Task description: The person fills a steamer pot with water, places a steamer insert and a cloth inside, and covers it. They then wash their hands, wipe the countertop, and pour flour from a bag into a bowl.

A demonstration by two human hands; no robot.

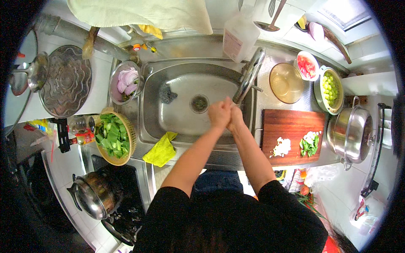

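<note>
Over the right part of the stainless steel sink [177, 125], my left hand [219, 114] and my right hand [236, 117] press together under the end of the chrome faucet [250, 76]. The fingers look curled, and the hands hide whatever may lie between them. To their left is the sink's drain [199, 103]. A dark scouring pad [168, 94] rests on the basin floor further left. Over the front rim of the sink drapes a yellow-green cloth [160, 150].
Right of the sink lie a wooden cutting board [292, 126] with chopped vegetables, an amber glass bowl [286, 83], a colander of green grapes [329, 88] and a steel pot [349, 132]. On the left stand a basket of leafy greens [114, 136] and a bowl of sliced onion [127, 81].
</note>
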